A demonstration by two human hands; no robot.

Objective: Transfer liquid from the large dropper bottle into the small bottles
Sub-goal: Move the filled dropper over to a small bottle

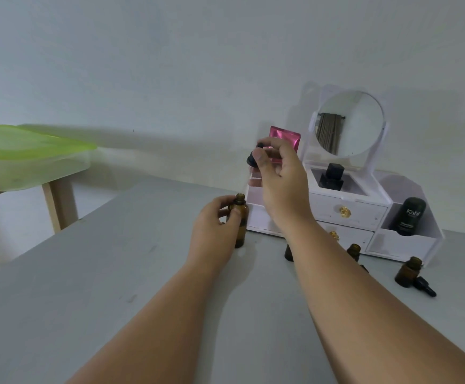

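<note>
Left hand: your left hand [214,221] curls round the large dropper bottle [240,217] and holds it upright on the grey table [115,273], near the middle. The bottle's neck is uncapped.
Right hand: your right hand [281,178] pinches the black dropper cap [253,159] between thumb and fingers, above the bottle's mouth and apart from it.
Pipette: too faint and blurred to make out below the cap.
Small bottles: one small amber bottle [407,273] stands open at the right, with a loose dropper cap [425,287] lying just beside it. A second small bottle [354,250] peeks past your right forearm. A third small bottle [288,253] is mostly hidden behind that forearm.
Liquid level: cannot be told through the dark glass.
Far side: a white drawer organiser [350,212] carries a round mirror [350,123]. A pink pouch [288,137] sits partly behind your right hand, and a black Kahf container [407,216] stands in the right compartment.
Left edge: a green-lidded plastic box [31,151], cut off by the frame.
</note>
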